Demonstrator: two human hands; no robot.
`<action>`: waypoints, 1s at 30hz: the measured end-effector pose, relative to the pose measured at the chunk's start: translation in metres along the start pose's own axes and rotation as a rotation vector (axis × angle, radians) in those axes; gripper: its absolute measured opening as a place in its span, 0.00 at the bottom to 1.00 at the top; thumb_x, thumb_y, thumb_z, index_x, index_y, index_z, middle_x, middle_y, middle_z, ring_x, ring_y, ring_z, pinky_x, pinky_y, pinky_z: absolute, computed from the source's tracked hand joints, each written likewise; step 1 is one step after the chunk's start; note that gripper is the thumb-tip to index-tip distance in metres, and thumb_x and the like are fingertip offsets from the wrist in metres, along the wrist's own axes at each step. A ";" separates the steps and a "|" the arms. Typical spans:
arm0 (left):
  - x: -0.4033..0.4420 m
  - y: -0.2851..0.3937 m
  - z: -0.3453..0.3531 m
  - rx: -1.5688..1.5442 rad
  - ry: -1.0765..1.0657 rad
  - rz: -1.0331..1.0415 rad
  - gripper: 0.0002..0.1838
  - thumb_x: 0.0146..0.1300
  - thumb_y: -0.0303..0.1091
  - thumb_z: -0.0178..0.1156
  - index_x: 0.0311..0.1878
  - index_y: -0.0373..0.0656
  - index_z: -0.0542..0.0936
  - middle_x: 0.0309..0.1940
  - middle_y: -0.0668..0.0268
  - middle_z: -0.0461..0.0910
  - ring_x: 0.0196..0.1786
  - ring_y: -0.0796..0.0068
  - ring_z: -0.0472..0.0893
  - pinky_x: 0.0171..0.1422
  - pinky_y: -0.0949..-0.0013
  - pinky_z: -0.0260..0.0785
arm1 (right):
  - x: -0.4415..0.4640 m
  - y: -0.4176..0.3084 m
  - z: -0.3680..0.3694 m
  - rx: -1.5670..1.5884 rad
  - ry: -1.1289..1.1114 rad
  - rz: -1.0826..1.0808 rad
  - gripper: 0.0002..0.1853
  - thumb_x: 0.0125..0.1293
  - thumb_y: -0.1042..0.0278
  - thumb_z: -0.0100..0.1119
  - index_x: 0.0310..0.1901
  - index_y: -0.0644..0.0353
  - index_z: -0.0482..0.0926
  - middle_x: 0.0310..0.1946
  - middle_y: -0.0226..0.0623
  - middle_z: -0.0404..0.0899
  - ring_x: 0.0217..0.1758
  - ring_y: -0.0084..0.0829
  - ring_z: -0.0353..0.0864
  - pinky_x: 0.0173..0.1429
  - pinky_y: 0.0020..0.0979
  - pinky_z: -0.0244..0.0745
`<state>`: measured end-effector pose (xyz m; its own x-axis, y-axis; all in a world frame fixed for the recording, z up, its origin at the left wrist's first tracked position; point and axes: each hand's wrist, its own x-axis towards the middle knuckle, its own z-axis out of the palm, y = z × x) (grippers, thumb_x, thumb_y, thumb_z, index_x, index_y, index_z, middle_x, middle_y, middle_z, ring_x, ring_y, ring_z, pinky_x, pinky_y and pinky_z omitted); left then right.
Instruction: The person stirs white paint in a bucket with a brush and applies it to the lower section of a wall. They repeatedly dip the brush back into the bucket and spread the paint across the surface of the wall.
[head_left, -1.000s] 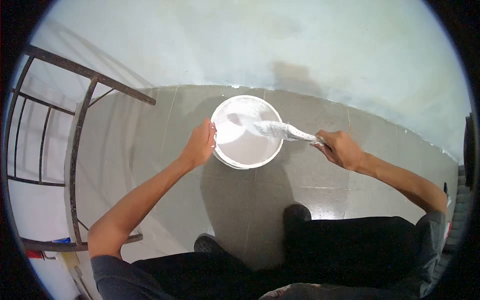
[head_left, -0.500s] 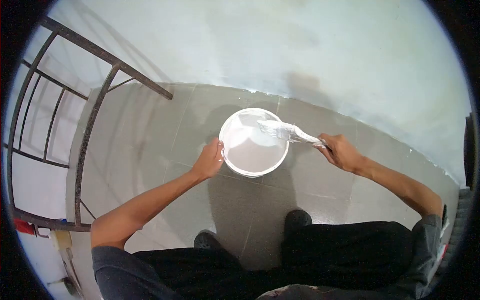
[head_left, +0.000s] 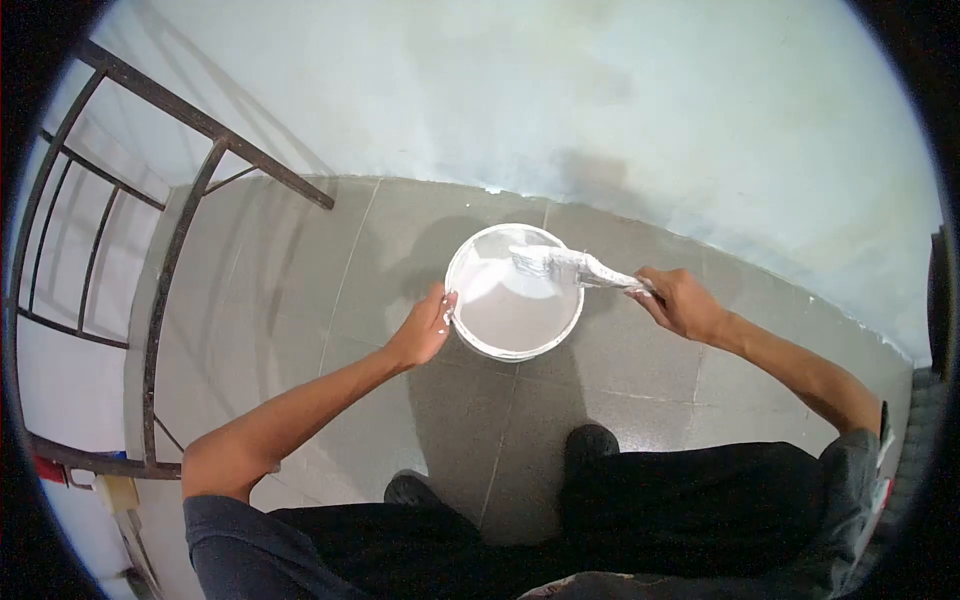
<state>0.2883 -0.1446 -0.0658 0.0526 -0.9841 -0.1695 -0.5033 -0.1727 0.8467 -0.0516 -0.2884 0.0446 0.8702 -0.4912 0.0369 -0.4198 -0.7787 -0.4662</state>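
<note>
A round white bucket (head_left: 582,322) with pale paint inside is in the middle of the view, above the tiled floor. My left hand (head_left: 427,326) grips its rim on the left side, with white paint spots on the thumb and fingers. In my right hand (head_left: 682,303) is the handle of a paintbrush (head_left: 580,268), closed firmly in the fingers. White paint coats the brush, and its bristles point left over the far right part of the bucket's opening. Whether the bristles touch the rim I cannot tell.
A pale wall (head_left: 480,90) rises ahead, with white specks along its foot. On the left stands a dark metal frame (head_left: 185,230) with bars. Grey floor tiles (head_left: 640,350) surround my two dark shoes. A dark ribbed object (head_left: 918,450) is at the right edge.
The bucket sits slightly lower and further right in view, with my left hand still on its rim. The paintbrush and my right hand have barely moved. The whole view has shifted a little.
</note>
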 end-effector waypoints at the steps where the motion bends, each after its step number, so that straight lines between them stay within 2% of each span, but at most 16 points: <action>1: 0.001 -0.001 0.002 -0.009 0.014 0.012 0.18 0.73 0.43 0.36 0.38 0.35 0.61 0.24 0.46 0.69 0.28 0.52 0.72 0.37 0.55 0.62 | 0.000 0.000 -0.003 0.019 -0.005 0.016 0.10 0.66 0.66 0.53 0.35 0.65 0.74 0.17 0.46 0.72 0.14 0.38 0.71 0.22 0.38 0.65; 7: 0.003 -0.007 0.009 -0.056 0.051 -0.013 0.18 0.73 0.43 0.36 0.38 0.35 0.62 0.24 0.46 0.70 0.29 0.49 0.72 0.37 0.53 0.62 | 0.001 0.010 -0.003 0.081 0.053 0.011 0.09 0.67 0.68 0.52 0.33 0.66 0.75 0.13 0.42 0.70 0.12 0.27 0.64 0.19 0.32 0.60; 10: 0.006 -0.009 0.011 -0.045 0.059 -0.010 0.17 0.73 0.43 0.36 0.39 0.34 0.62 0.24 0.45 0.70 0.29 0.47 0.73 0.37 0.52 0.62 | 0.011 0.028 -0.006 0.033 0.164 0.046 0.10 0.67 0.68 0.52 0.33 0.67 0.76 0.11 0.41 0.68 0.12 0.26 0.62 0.19 0.32 0.59; 13: 0.006 -0.010 0.009 -0.069 0.044 -0.023 0.17 0.72 0.42 0.36 0.39 0.34 0.62 0.25 0.44 0.71 0.29 0.46 0.72 0.37 0.52 0.62 | 0.029 0.038 -0.018 -0.030 0.228 0.221 0.11 0.67 0.67 0.52 0.32 0.68 0.75 0.10 0.41 0.66 0.12 0.25 0.62 0.19 0.32 0.60; 16: 0.006 -0.006 0.008 -0.074 0.034 0.010 0.17 0.72 0.42 0.36 0.39 0.34 0.62 0.24 0.44 0.70 0.29 0.46 0.72 0.37 0.53 0.62 | 0.046 0.051 -0.029 -0.107 0.245 0.278 0.12 0.67 0.67 0.52 0.31 0.68 0.74 0.10 0.42 0.66 0.12 0.28 0.62 0.20 0.33 0.61; 17: 0.005 -0.004 0.007 -0.082 0.028 0.018 0.17 0.72 0.41 0.36 0.39 0.34 0.62 0.24 0.44 0.70 0.29 0.46 0.72 0.37 0.53 0.62 | 0.050 0.052 -0.032 -0.143 0.228 0.259 0.13 0.67 0.65 0.52 0.30 0.67 0.74 0.12 0.45 0.70 0.13 0.35 0.69 0.23 0.37 0.65; 20: 0.001 0.005 0.003 -0.107 -0.010 -0.033 0.16 0.72 0.41 0.36 0.39 0.34 0.62 0.24 0.45 0.70 0.28 0.47 0.71 0.36 0.53 0.62 | 0.064 0.089 -0.016 -0.411 0.130 0.170 0.13 0.67 0.64 0.51 0.32 0.67 0.73 0.20 0.48 0.76 0.22 0.41 0.77 0.28 0.40 0.72; 23: 0.001 0.006 0.003 -0.087 -0.003 -0.021 0.16 0.72 0.41 0.36 0.39 0.35 0.61 0.24 0.46 0.69 0.28 0.51 0.71 0.35 0.55 0.62 | 0.076 0.100 0.005 -0.606 -0.095 0.227 0.12 0.67 0.64 0.50 0.34 0.67 0.73 0.29 0.48 0.78 0.32 0.44 0.81 0.34 0.41 0.77; 27: 0.002 0.001 0.002 -0.080 -0.016 0.019 0.16 0.73 0.42 0.36 0.39 0.35 0.62 0.24 0.49 0.69 0.28 0.55 0.71 0.36 0.56 0.62 | 0.090 0.104 0.023 -0.664 -0.166 0.238 0.08 0.63 0.70 0.52 0.33 0.66 0.75 0.31 0.46 0.79 0.36 0.43 0.81 0.36 0.39 0.79; 30: 0.001 0.007 0.000 -0.077 -0.046 -0.038 0.17 0.73 0.42 0.34 0.40 0.35 0.62 0.24 0.51 0.68 0.28 0.58 0.70 0.36 0.57 0.62 | 0.098 0.124 0.028 -0.722 -0.175 0.210 0.05 0.60 0.74 0.53 0.32 0.66 0.77 0.31 0.47 0.79 0.37 0.42 0.82 0.37 0.39 0.79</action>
<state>0.2852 -0.1467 -0.0603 0.0297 -0.9743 -0.2234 -0.4342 -0.2139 0.8751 -0.0113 -0.4216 -0.0346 0.7564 -0.6350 -0.1570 -0.5925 -0.7668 0.2468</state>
